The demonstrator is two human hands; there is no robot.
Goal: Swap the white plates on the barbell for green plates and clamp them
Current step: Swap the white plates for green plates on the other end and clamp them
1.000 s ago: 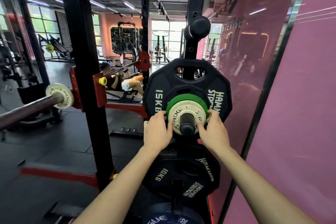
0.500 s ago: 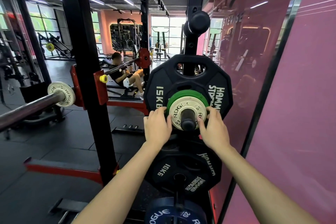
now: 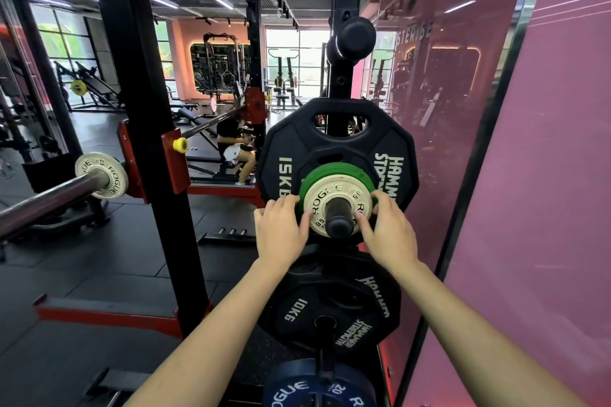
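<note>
A small white plate [image 3: 337,196] sits on a black storage peg [image 3: 338,221] of the rack, in front of a green plate [image 3: 334,172] and a black 15 kg plate [image 3: 284,149]. My left hand [image 3: 281,228] grips the white plate's left edge, my right hand [image 3: 386,228] its right edge. At the left, the barbell [image 3: 43,198] lies on the rack with another white plate [image 3: 101,173] on its sleeve. No clamp is visible.
A black rack upright [image 3: 148,142] stands between barbell and storage pegs. Below are a black 10 kg plate [image 3: 330,307] and a blue plate [image 3: 317,387]. A pink wall [image 3: 529,208] runs close on the right. A person [image 3: 234,145] sits on a bench behind.
Both hands stay on the white plate at the peg; my fingers have shifted slightly around its rim. The view has tilted down a little, and the person behind has sat up.
</note>
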